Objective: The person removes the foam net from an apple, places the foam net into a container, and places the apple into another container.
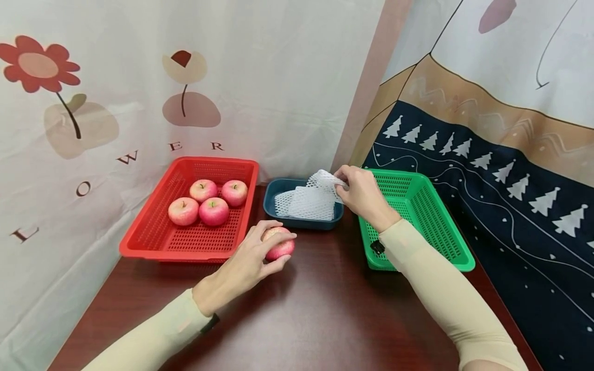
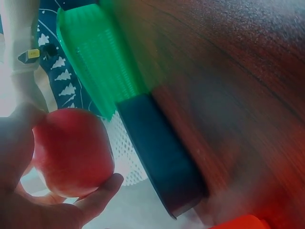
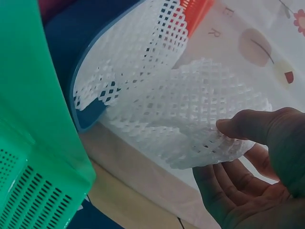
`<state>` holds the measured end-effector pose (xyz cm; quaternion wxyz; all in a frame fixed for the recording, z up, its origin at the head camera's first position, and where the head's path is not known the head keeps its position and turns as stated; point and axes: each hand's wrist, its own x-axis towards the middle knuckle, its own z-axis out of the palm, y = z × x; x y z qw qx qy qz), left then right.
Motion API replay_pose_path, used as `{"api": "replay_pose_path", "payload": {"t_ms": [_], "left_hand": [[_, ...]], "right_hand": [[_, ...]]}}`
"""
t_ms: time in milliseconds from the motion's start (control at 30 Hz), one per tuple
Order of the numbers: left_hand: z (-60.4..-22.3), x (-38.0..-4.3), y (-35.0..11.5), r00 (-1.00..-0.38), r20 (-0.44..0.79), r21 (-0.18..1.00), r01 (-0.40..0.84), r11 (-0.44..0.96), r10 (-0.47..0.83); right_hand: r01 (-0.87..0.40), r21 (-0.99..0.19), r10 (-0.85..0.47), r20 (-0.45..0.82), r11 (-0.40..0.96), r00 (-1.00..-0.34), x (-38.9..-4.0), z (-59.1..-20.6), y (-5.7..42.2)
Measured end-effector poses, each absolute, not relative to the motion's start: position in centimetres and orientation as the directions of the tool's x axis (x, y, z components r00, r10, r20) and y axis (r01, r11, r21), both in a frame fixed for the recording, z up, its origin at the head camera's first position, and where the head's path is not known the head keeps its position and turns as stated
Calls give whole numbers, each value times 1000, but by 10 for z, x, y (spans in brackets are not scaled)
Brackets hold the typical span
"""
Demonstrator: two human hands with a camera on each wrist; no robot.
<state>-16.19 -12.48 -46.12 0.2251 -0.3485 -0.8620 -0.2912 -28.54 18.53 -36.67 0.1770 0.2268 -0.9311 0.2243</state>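
Observation:
In the head view my left hand (image 1: 252,257) grips a pink-red apple (image 1: 282,248) above the table, in front of the blue tray (image 1: 303,224). The left wrist view shows the same apple (image 2: 74,152) with fingers and thumb around it. My right hand (image 1: 364,193) pinches a white foam net sleeve (image 1: 327,181) at the tray's right end. Seen from the right wrist, thumb and fingers hold the edge of that foam net (image 3: 190,114), which rises out over the tray rim. More white foam nets (image 1: 303,203) lie in the tray.
To the left stands a red basket (image 1: 139,247) with several apples (image 1: 214,211) in it. A green basket (image 1: 457,257) is on the right, partly behind my right forearm. Patterned curtains (image 1: 287,93) hang behind the dark wooden table (image 1: 297,319).

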Motion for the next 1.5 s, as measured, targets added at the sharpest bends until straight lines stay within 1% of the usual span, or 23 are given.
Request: {"api": "replay_pose_path", "payload": {"t_ms": [200, 367, 500, 733, 833, 967, 1067, 1200, 1333, 1433, 1500], "left_hand": [[-462, -162, -125, -655, 600, 336, 728, 598, 460], [-463, -161, -124, -649, 605, 337, 734, 589, 462], [-464, -161, -123, -655, 598, 342, 729, 593, 461], [-465, -160, -124, -675, 575, 357, 715, 601, 463], [-466, -159, -124, -675, 571, 355, 716, 601, 467], [-466, -159, -125, -672, 573, 351, 718, 600, 469], [-468, -159, -125, -667, 579, 348, 722, 598, 469], [-469, -158, -124, -663, 583, 346, 726, 595, 469], [-469, -158, -124, -664, 583, 347, 725, 595, 468], [-468, -158, -123, -668, 578, 349, 721, 598, 468], [-468, -158, -123, -673, 573, 353, 718, 600, 467]], "right_hand": [[-521, -323, -334, 486, 790, -808, -297, -368, 184], [-528, -318, -330, 506, 788, -797, -307, -368, 179], [-525, -298, -332, 510, 797, -794, -317, -371, 173], [-484, -288, -324, 460, 827, -827, -332, -377, 157], [-461, -260, -324, 434, 848, -841, -335, -382, 148], [-454, -198, -355, 389, 869, -850, -337, -393, 138], [-459, -175, -383, 344, 871, -857, -335, -401, 132], [-456, -202, -402, 259, 867, -878, -332, -408, 126], [-445, -242, -421, 147, 862, -895, -327, -410, 121], [-441, -265, -443, 54, 858, -895, -326, -412, 120], [-452, -261, -471, -12, 853, -882, -327, -414, 120]]}}
